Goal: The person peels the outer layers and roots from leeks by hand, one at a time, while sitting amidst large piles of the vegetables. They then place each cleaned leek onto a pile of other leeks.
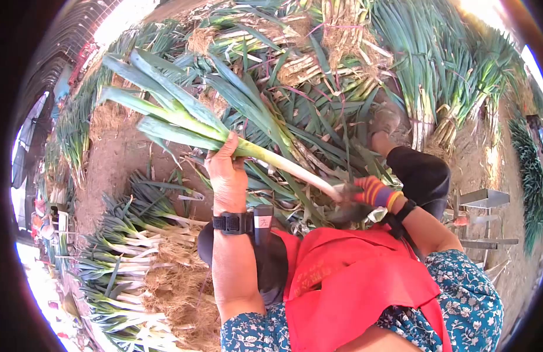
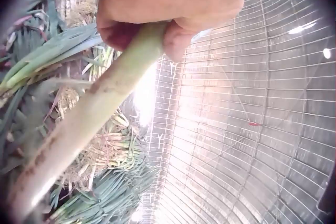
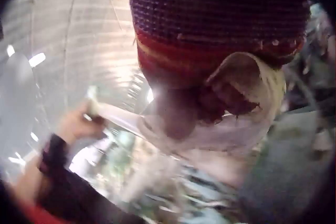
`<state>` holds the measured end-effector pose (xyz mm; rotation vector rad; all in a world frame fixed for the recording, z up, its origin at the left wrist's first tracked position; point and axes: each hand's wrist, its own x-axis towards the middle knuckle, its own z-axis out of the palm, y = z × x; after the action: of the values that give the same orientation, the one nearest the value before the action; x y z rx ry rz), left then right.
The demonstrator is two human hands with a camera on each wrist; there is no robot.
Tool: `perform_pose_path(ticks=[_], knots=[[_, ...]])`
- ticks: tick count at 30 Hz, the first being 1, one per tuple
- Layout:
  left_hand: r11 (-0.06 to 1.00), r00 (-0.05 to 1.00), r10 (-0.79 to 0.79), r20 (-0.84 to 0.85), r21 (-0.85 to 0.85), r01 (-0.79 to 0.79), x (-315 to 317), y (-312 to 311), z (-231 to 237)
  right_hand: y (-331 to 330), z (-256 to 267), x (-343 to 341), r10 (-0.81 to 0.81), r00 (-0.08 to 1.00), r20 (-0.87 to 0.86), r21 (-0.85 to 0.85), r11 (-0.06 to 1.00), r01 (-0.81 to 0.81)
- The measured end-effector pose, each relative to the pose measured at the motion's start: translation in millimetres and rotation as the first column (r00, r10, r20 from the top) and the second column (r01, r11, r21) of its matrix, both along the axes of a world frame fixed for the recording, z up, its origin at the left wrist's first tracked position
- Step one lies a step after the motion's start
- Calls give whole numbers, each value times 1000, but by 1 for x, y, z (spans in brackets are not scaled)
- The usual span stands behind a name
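Observation:
A long leek point(image 1: 283, 164) lies slantwise in front of me, green leaves fanned to the upper left, white shank toward the right. My bare left hand point(image 1: 227, 176) grips it where the leaves begin, fingers and thumb wrapped round the stalk point(image 2: 94, 98) in the left wrist view. At the white end is my right hand point(image 1: 374, 195) in a striped knit glove, its fingers curled about that end. A loose, pale outer skin point(image 3: 262, 85) curls beside the gloved fingers in the right wrist view. The glove hides the fingertips, and this view is blurred.
Trimmed leeks point(image 1: 124, 264) with bushy roots point(image 1: 177, 276) are piled at the lower left. Tied bundles point(image 1: 421, 76) stand at the upper right, and loose leeks and leaves point(image 1: 318, 117) cover the ground ahead. A metal tray-like stand point(image 1: 484, 199) is at the right.

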<state>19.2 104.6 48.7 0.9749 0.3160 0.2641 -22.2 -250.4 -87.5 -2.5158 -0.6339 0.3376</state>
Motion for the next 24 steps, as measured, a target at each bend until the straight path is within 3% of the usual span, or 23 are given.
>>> perform_pose_path(ticks=[1,2,5,6,7,8,9,10,11,12,13,14,16,17,18,20,21,23,24], knots=[[999,999,38,16,11,-39,-2,2,4,-23,-22,-5,48,983,-175,-339,935,-106],[997,997,74,33,24,-75,-3,6,7,-36,-35,-8,28,936,-350,-609,753,-250],[999,998,17,55,44,-20,-5,9,12,-41,-37,22,-53,960,-275,-669,727,-151],[999,998,-18,67,50,14,-6,8,13,-27,-12,29,9,1000,17,-585,811,2],[996,995,-68,76,56,63,-6,3,13,-3,30,35,27,949,314,-448,885,123],[996,994,-76,78,60,72,-6,0,10,15,69,42,4,974,226,-123,992,24],[990,985,-142,94,31,140,-4,-4,7,31,95,50,11,990,140,226,973,-43],[978,972,-207,114,0,209,-2,-9,6,40,93,59,136,985,110,448,877,-171],[977,967,-210,147,-18,215,-4,-18,12,59,112,51,199,957,209,433,859,-274],[975,964,-214,156,-20,219,-4,-23,13,72,105,48,321,947,9,556,786,-271],[972,958,-231,169,3,234,-4,-25,14,75,99,40,384,817,-430,584,808,-73],[970,953,-242,180,27,241,-4,-26,14,80,93,33,405,496,-768,519,847,111],[971,955,-239,178,36,237,-4,-26,15,91,100,20,332,563,-757,499,849,171],[978,968,-209,138,24,207,-3,-24,16,99,86,20,257,713,-652,493,858,142],[983,978,-184,100,13,184,-2,-25,17,103,82,18,220,736,-640,519,831,202],[987,986,-157,60,48,154,3,-27,13,108,71,19,144,846,-513,502,850,159],[989,992,-124,25,79,122,6,-29,11,107,57,21,137,849,-510,501,850,163],[989,991,-115,65,103,108,13,-32,9,106,32,26,-33,998,-53,375,926,50],[988,990,-100,96,128,87,15,-34,9,107,38,27,-33,998,-51,373,927,50]])
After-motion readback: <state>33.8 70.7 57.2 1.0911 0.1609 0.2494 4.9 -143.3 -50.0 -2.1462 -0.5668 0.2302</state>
